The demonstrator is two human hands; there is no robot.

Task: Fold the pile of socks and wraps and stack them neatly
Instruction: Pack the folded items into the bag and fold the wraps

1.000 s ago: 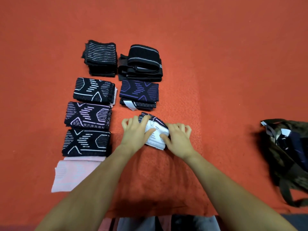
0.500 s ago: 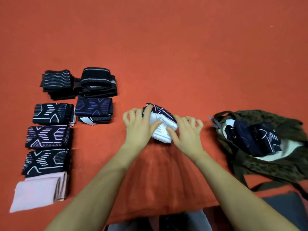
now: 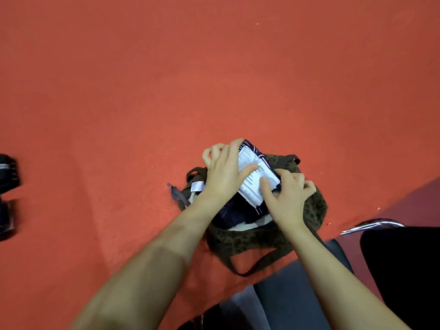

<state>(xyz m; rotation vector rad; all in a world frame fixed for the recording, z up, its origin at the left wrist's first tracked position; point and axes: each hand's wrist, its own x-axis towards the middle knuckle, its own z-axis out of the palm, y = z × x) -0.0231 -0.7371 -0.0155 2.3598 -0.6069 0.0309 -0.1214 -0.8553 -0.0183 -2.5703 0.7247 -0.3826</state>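
– Orange-red cloth covers the surface (image 3: 142, 91); where is the sock?

– Folded sock (image 3: 256, 179), white inside with a dark patterned edge, is held between both hands, above the open mouth of an olive patterned bag (image 3: 250, 239).

– How do the hands sit?

– Left hand (image 3: 223, 173) curls over the sock's left side, thumb lying across the white face. Right hand (image 3: 289, 196) grips its right side, thumb on the white part, fingers bent.

– Anything in the bag?

– Dark navy fabric (image 3: 233, 213) and something pale under it; I cannot tell which pieces they are.

– And the finished stacks?

– Only a blurred dark bundle (image 3: 7, 196) shows at the far left edge, well apart from the bag. A black chair seat (image 3: 402, 270) sits at lower right
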